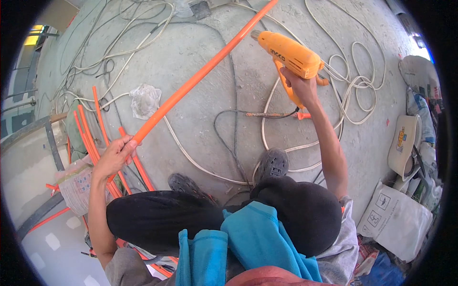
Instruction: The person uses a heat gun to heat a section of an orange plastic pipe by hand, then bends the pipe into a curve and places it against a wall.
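Observation:
My left hand point(114, 156) is closed around the lower end of a long orange pipe point(200, 75), which slants up and away to the right past the top of the view. In my right hand point(301, 86) is a yellow heat gun point(290, 53), gripped by its handle. The metal nozzle of the heat gun points left toward the upper part of the pipe, and a small gap shows between them. Several more orange pipes point(138, 164) lie beside and below my left hand. My fingers partly hide the pipe's near end.
White cable point(365, 90) lies in loops across the concrete floor point(191, 124), with dark cords among it. A crumpled clear plastic bag point(145, 101) is left of the pipe. A cream bucket point(404, 145) and a white sack point(395, 221) stand at the right. My shoes point(273, 164) rest near the cables.

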Available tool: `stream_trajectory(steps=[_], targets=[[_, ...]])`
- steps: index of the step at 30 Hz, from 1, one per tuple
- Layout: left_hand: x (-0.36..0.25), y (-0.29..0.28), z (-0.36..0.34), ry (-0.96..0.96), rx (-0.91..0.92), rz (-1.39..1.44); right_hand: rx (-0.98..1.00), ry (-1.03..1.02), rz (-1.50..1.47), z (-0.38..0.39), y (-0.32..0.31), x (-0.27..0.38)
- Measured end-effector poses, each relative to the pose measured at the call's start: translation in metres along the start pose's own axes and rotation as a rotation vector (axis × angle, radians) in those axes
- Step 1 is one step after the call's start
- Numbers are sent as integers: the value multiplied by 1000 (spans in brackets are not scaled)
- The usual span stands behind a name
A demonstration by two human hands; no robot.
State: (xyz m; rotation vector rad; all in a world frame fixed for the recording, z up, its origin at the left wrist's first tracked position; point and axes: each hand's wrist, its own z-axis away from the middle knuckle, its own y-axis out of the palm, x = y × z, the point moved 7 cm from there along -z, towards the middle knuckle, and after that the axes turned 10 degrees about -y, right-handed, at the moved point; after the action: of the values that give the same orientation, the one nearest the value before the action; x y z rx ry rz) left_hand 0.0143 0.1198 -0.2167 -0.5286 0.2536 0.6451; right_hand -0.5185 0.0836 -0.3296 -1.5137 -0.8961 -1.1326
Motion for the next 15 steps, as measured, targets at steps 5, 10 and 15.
stream_trajectory(steps=[5, 10, 15], targets=[[-3, 5, 4, -48, 55, 180, 15, 32, 20, 8, -1, 1], [6, 3, 1, 7, 74, 195, 88, 59, -13, 43, 15, 27], [4, 2, 0, -6, 71, 209, 243, -160, 29, 73, 36, 53]])
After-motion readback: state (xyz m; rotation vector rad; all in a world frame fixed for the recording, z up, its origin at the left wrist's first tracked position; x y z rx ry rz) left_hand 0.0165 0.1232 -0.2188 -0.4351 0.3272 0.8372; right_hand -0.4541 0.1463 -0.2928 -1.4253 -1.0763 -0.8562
